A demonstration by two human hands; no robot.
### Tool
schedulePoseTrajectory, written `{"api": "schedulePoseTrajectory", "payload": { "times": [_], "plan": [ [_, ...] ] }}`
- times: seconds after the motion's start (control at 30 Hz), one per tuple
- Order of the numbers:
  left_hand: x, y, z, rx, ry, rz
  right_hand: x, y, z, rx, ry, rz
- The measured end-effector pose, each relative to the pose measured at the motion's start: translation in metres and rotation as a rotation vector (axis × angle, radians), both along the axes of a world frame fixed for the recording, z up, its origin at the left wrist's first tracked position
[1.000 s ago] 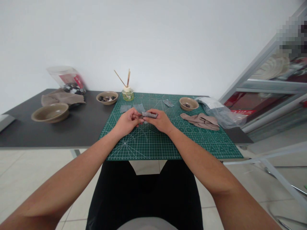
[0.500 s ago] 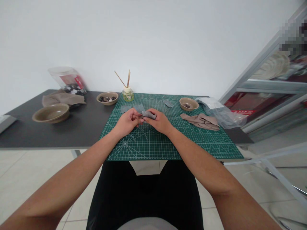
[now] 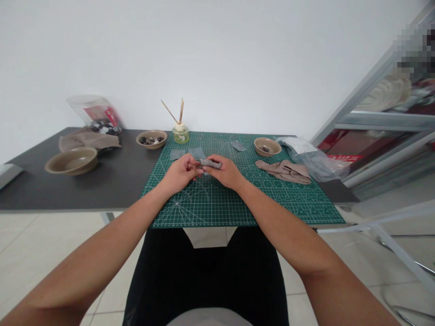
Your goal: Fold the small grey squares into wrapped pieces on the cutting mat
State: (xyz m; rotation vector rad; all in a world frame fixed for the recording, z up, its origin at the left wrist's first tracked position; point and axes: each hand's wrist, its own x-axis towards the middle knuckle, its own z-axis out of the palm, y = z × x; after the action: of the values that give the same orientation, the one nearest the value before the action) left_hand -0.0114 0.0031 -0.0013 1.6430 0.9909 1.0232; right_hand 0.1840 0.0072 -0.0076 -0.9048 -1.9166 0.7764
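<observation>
Over the middle of the green cutting mat (image 3: 231,213), both hands meet at a small, soft-looking grey piece of cloth (image 3: 212,163). My right hand (image 3: 227,172) is closed round its right part, the thumb lying along the near side. My left hand (image 3: 183,173) is pinched at the left end, fingertips together. Whatever lies between those fingertips is too small to make out, and the fingers hide part of the cloth. Just beyond my left hand, thin see-through grey pieces (image 3: 195,153) lie flat on the mat. A similar piece (image 3: 238,146) lies farther right.
A bowl of dark and pale stones (image 3: 152,140) stands left of a reed diffuser (image 3: 181,133). Another bowl (image 3: 268,147) holds a few stones, near a brown cloth (image 3: 285,172) and plastic bag (image 3: 312,158). Far left are a bowl (image 3: 71,162), brown cloth (image 3: 89,141) and clear container (image 3: 97,113).
The grey cloth has tilted slightly flatter in my right hand. Both hands stay in nearly the same place, and the things on the table have not moved.
</observation>
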Motion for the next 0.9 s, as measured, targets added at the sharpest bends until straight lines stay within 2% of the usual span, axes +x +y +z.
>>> {"api": "schedulePoseTrajectory", "payload": {
  "times": [0.17, 0.4, 0.7, 0.9],
  "plan": [
    [-0.0005, -0.0005, -0.0001, -0.005, -0.004, -0.027, 0.0015, 0.0014, -0.0003, -0.034, 0.041, 0.052],
    [-0.001, -0.0005, -0.0003, 0.004, -0.014, -0.029, -0.0005, -0.0017, 0.001, 0.002, 0.008, 0.005],
    [-0.0005, -0.0011, 0.0009, -0.003, 0.01, -0.017, 0.0004, 0.0004, -0.0013, -0.009, 0.031, 0.033],
    [-0.0014, -0.0013, 0.0023, 0.028, 0.004, 0.029, -0.0002, -0.0002, 0.0005, 0.003, 0.032, -0.045]
  ]
}}
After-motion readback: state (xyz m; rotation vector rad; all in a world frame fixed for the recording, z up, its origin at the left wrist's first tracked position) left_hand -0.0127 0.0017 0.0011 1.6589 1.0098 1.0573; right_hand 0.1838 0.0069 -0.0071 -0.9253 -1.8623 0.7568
